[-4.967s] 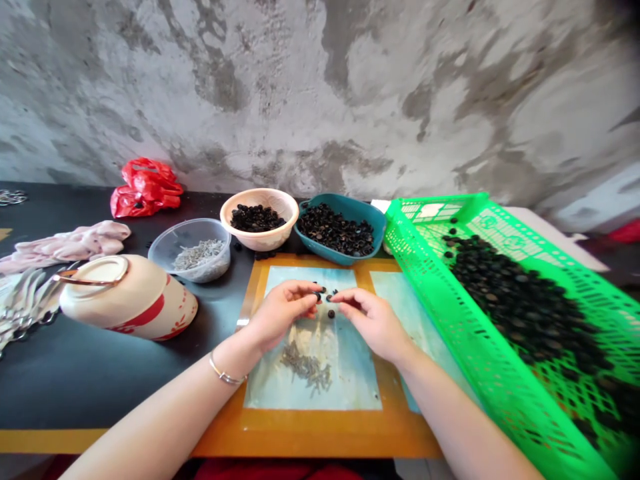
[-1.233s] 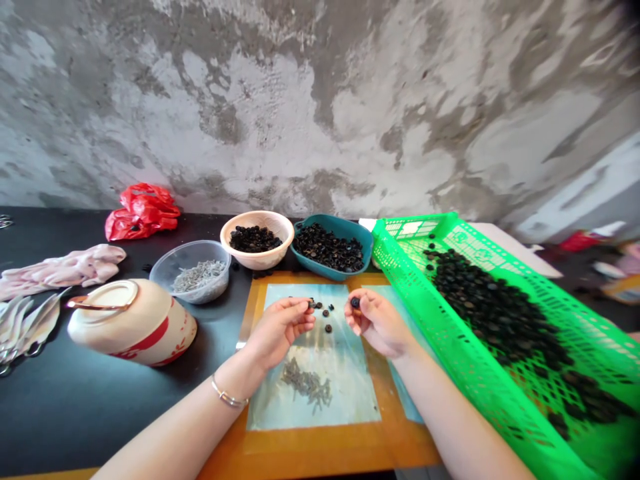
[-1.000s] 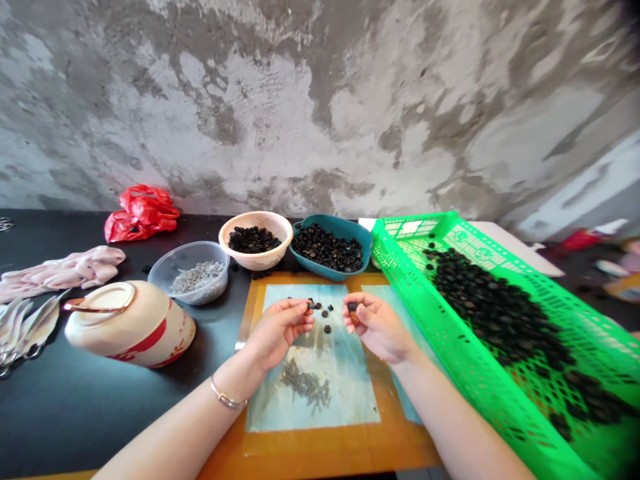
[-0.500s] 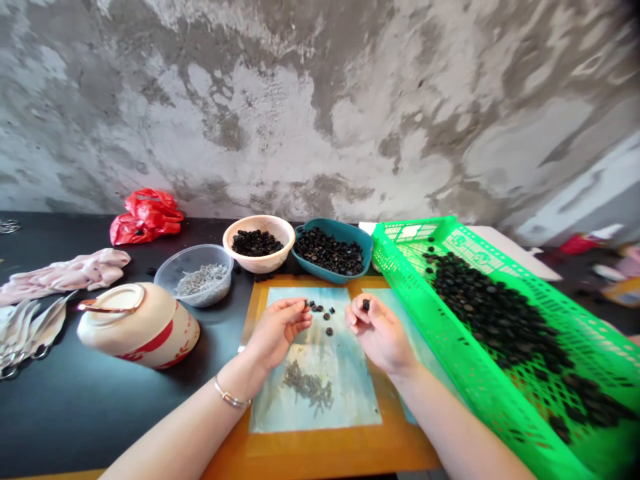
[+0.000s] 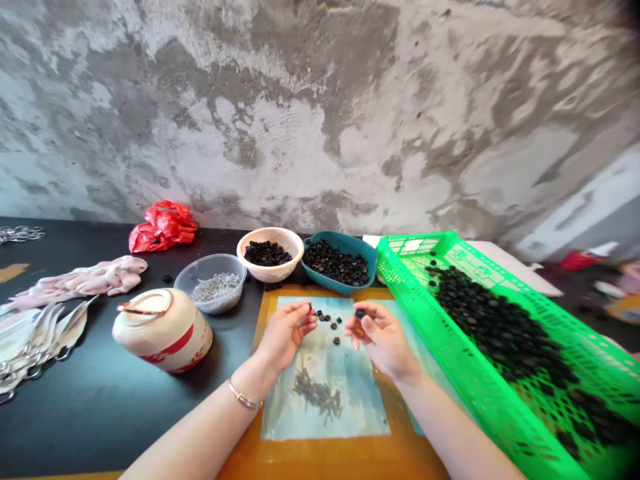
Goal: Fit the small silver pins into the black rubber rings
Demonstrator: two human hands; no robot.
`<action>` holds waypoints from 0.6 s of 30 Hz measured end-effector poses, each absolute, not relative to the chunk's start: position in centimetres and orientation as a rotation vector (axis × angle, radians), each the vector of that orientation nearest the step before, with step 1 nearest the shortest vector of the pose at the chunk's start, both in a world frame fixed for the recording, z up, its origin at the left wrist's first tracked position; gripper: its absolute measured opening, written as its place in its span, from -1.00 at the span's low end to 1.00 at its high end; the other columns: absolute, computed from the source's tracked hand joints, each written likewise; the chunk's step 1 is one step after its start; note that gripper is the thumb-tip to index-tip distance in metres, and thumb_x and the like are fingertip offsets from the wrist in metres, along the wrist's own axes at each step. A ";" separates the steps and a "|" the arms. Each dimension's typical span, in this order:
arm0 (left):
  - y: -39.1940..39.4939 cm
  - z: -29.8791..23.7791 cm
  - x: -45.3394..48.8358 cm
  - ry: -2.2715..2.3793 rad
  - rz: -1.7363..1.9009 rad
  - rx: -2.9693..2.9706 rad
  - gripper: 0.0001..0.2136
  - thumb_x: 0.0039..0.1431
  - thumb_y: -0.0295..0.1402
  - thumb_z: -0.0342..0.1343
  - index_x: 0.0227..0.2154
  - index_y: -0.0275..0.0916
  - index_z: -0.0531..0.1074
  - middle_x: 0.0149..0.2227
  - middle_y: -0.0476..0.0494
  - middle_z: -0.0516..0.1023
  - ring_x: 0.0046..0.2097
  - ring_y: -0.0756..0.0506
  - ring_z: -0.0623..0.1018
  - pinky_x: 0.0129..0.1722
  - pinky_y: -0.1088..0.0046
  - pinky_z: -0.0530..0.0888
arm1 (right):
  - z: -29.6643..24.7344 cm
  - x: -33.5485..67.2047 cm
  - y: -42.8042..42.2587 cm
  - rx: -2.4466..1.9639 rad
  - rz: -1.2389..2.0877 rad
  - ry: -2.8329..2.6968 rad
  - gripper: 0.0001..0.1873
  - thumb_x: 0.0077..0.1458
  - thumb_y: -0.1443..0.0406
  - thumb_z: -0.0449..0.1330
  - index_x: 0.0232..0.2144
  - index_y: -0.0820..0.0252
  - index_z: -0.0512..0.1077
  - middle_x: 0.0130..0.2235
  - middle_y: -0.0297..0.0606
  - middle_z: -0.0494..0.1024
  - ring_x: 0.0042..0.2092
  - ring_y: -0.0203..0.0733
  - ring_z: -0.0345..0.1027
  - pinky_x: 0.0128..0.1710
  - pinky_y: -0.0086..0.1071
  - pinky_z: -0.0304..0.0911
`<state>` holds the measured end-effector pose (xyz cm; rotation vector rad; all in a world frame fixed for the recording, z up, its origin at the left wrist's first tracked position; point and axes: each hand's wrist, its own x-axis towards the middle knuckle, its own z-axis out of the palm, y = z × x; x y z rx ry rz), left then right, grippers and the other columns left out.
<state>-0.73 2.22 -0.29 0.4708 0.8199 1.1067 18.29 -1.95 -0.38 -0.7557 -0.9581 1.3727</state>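
Black beads [image 5: 336, 340]: one pinched in right hand [image 5: 383, 337] above blue sheet [image 5: 360, 400] | left hand [image 5: 286, 337] curled, hold unclear | few left loose on sheet | bulk heaped in green plastic crate [image 5: 450, 353] | more piled in teal dish [image 5: 320, 283], pale bowl [image 5: 270, 275]

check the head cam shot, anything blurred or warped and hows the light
The head view bends the table edge and stretches the green plastic crate toward the lower right corner, where it goes soft; the head view keeps the left hand and right hand fairly sharp; its light is even, with a soft shadow beside the tipped cream bowl.
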 end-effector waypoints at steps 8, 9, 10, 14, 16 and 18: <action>2.2 -0.3 -0.6 0.850 1.112 0.482 -0.95 0.14 -0.60 0.14 -0.33 -0.40 0.45 -0.43 -0.16 0.55 -0.45 0.03 0.56 -0.41 0.57 0.54 | -0.7 18.0 -1.6 -0.736 1.436 -0.826 -0.70 -0.06 0.21 0.42 -0.22 0.08 0.53 -0.37 -0.32 0.58 -0.37 -0.29 0.45 -0.39 -0.43 0.37; 2.2 -0.3 -0.6 0.853 1.113 0.481 -0.95 0.14 -0.61 0.14 -0.34 -0.40 0.45 -0.43 -0.16 0.55 -0.45 0.03 0.56 -0.41 0.57 0.54 | -0.6 18.1 -1.5 -0.727 1.443 -0.808 -0.70 -0.06 0.20 0.42 -0.23 0.09 0.53 -0.38 -0.32 0.58 -0.39 -0.31 0.44 -0.41 -0.45 0.36; 2.2 -0.3 -0.6 0.856 1.110 0.481 -0.95 0.14 -0.61 0.15 -0.34 -0.40 0.45 -0.43 -0.16 0.56 -0.45 0.03 0.56 -0.41 0.57 0.54 | -0.6 18.2 -1.5 -0.720 1.447 -0.791 -0.70 -0.06 0.20 0.42 -0.24 0.09 0.53 -0.40 -0.33 0.57 -0.41 -0.33 0.43 -0.43 -0.47 0.35; 2.1 -0.2 -0.6 0.860 1.100 0.485 -0.95 0.14 -0.60 0.14 -0.34 -0.41 0.46 -0.43 -0.17 0.56 -0.44 0.02 0.57 -0.41 0.56 0.54 | -0.6 18.6 -1.5 -0.708 1.468 -0.755 -0.69 -0.08 0.28 0.43 -0.22 0.07 0.52 -0.39 -0.34 0.58 -0.43 -0.37 0.40 -0.44 -0.51 0.32; 2.1 -0.2 -0.6 0.865 1.098 0.484 -0.96 0.14 -0.60 0.14 -0.34 -0.42 0.46 -0.42 -0.18 0.56 -0.44 0.01 0.57 -0.40 0.56 0.54 | -0.7 18.8 -1.5 -0.696 1.480 -0.747 -0.69 -0.08 0.31 0.43 -0.23 0.06 0.52 -0.36 -0.34 0.59 -0.41 -0.37 0.41 -0.41 -0.49 0.33; 2.1 -0.2 -0.6 0.870 1.099 0.481 -0.95 0.14 -0.60 0.13 -0.34 -0.42 0.46 -0.43 -0.18 0.56 -0.44 0.01 0.57 -0.40 0.56 0.55 | -0.7 18.8 -1.4 -0.684 1.491 -0.733 -0.72 -0.08 0.32 0.42 -0.25 0.05 0.52 -0.34 -0.33 0.60 -0.39 -0.36 0.42 -0.38 -0.49 0.34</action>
